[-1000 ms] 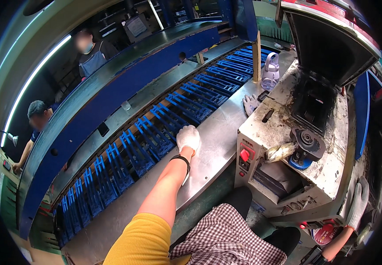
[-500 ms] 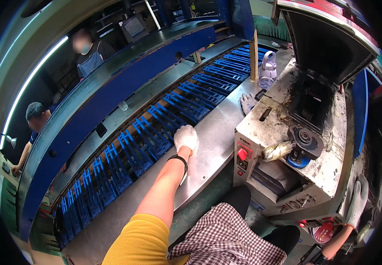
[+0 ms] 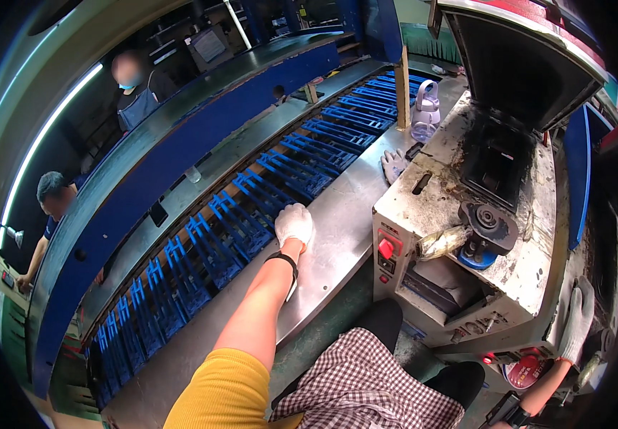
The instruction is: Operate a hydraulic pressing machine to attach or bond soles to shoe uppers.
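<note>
My left hand (image 3: pixel 295 225), in a white knit glove, rests on the inner edge of a shiny metal worktop (image 3: pixel 337 247), beside a row of blue slatted racks (image 3: pixel 241 213). From above I see the back of the glove; its fingers bend down out of sight, and anything under them is hidden. Far to the right, my gloved right hand (image 3: pixel 577 322) lies with straight fingers along the side of a stained white machine (image 3: pixel 434 154), near its lower controls. It holds nothing that I can see.
The machine's black-lined lid (image 3: pixel 516 79) stands raised. On its top sits a black-and-blue clamp-like part (image 3: pixel 487 232) with a tape-wrapped handle (image 3: pixel 443 243). A loose glove (image 3: pixel 394 166) and a lilac bottle (image 3: pixel 425 111) stand nearby. Two people are beyond the blue beam (image 3: pixel 180 146).
The whole view has shifted slightly, so the machine and racks appear a little further left. Both hands stay at the same places.
</note>
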Demonstrator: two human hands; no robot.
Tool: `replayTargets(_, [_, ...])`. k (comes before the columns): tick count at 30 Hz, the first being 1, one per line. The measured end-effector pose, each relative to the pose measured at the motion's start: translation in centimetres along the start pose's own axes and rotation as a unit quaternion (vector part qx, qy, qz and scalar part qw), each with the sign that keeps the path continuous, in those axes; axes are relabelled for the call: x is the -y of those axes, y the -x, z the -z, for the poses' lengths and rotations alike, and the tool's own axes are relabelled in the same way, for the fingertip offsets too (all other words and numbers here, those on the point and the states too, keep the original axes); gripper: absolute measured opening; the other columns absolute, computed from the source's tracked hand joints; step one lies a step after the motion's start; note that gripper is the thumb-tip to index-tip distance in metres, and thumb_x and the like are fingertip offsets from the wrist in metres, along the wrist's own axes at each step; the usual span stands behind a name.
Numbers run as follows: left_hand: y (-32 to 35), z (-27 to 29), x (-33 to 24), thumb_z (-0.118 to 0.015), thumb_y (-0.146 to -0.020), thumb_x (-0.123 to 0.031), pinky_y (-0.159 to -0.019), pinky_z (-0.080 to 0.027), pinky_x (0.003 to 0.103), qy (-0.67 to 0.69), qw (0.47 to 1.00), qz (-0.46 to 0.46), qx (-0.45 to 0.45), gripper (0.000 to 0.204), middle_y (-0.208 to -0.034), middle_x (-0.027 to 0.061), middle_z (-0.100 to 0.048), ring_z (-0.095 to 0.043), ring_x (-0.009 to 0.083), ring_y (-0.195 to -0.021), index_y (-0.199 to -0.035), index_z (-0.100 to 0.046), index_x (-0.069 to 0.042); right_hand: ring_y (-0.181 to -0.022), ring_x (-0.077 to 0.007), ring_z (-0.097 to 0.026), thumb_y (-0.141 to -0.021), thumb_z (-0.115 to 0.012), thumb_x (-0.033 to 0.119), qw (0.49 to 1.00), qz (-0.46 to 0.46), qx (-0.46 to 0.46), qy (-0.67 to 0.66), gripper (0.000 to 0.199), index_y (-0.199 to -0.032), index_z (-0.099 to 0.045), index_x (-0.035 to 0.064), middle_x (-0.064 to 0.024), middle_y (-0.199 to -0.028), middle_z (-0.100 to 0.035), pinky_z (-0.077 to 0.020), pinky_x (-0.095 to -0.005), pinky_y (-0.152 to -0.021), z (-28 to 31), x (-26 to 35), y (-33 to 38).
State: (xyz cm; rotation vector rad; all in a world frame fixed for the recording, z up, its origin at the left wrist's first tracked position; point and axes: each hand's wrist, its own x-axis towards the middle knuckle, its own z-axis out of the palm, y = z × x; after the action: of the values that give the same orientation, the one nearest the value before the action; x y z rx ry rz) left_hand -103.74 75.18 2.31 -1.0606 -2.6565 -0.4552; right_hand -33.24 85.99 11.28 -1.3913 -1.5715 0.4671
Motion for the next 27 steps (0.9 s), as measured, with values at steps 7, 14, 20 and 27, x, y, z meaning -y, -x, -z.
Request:
replayTargets(7, [-0.07, -0.22, 0.02, -0.045, -0.097, -0.026, -0.091, -0.055, 0.05, 0.0, 1.0, -0.002, 0.003, 0.035, -0.108, 0.0189, -0.073, -0.069, 0.0375, -0.103, -0.098, -0.074, -0.005, -0.131, -0.0219, -0.054, -0.106, -0.051, 0.011, 1.0, 0.003, 0.001, 0.022, 0.036, -0.138, -0.056, -0.005, -0.0133, -0.141, -0.059, -0.0371, -0.0339, -0.115, 0.05, 0.05, -0.02])
replayTargets(14, [-0.24, -0.43, 0.22, -0.046, -0.097, -0.027, -0.091, -0.054, 0.05, -0.003, 1.0, 0.003, 0.016, 0.035, -0.108, 0.0189, -0.073, -0.069, 0.0379, -0.103, -0.098, -0.074, -0.005, -0.132, -0.0222, -0.053, -0.107, -0.052, 0.015, 1.0, 0.004, 0.006, 0.007, 0.038, -0.14, -0.055, -0.0041, -0.0135, -0.143, -0.059, -0.0373, -0.034, -0.115, 0.17, -0.6, -0.16])
replayTargets(20, [-0.02, -0.06, -0.04, -0.046, -0.097, -0.027, -0.092, -0.054, 0.05, 0.005, 1.0, 0.004, 0.012, 0.035, -0.108, 0.0192, -0.073, -0.069, 0.0379, -0.103, -0.098, -0.073, -0.005, -0.131, -0.0223, -0.053, -0.107, -0.051, 0.012, 1.0, -0.006, 0.001, 0.008, 0.036, -0.139, -0.055, -0.0049, -0.0139, -0.142, -0.059, -0.0376, -0.034, -0.115, 0.09, -0.05, -0.04])
replayTargets(27, [-0.01, 0.11, -0.14, -0.046, -0.097, -0.026, -0.091, -0.054, 0.05, 0.002, 1.0, 0.005, 0.016, 0.035, -0.108, 0.0191, -0.073, -0.069, 0.0377, -0.103, -0.099, -0.073, -0.005, -0.131, -0.0219, -0.054, -0.107, -0.051, 0.012, 1.0, 0.005, 0.004, 0.016, 0.036, -0.138, -0.055, -0.005, -0.0137, -0.141, -0.06, -0.0374, -0.034, -0.115, 0.12, -0.57, -0.19])
